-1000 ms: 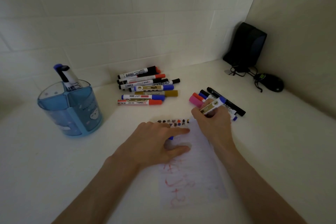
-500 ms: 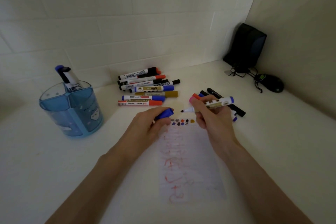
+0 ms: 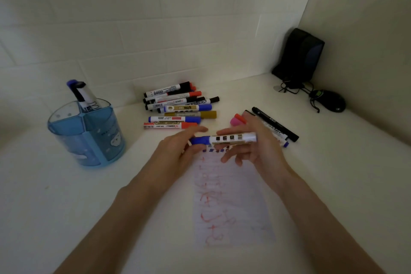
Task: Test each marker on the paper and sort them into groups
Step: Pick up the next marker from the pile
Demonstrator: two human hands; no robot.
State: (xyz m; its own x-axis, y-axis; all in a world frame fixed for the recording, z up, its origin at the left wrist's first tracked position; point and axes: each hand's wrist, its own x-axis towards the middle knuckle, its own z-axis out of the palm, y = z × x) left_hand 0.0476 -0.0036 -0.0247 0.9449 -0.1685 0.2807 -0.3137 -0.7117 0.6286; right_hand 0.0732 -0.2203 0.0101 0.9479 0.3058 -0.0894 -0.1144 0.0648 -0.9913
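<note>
A white-barrelled marker with a blue cap (image 3: 231, 139) is held level above the top of the paper (image 3: 231, 202). My left hand (image 3: 178, 151) pinches its blue cap end. My right hand (image 3: 255, 149) grips the barrel between thumb and fingers. The paper carries red scribbles and a row of small colour marks at its top edge. A pile of several markers (image 3: 178, 108) lies behind the hands. A second group with black, pink and red markers (image 3: 273, 124) lies to the right, partly hidden by my right hand.
A blue divided pen holder (image 3: 89, 135) with two markers in it stands at the left. A black speaker (image 3: 300, 55) and a black mouse (image 3: 331, 101) with cables sit in the far right corner. A tiled wall runs close behind the table.
The marker was uncapped half a second ago, with the cap in my left hand. Now the cap sits on the marker, and both hands hold it level over the paper.
</note>
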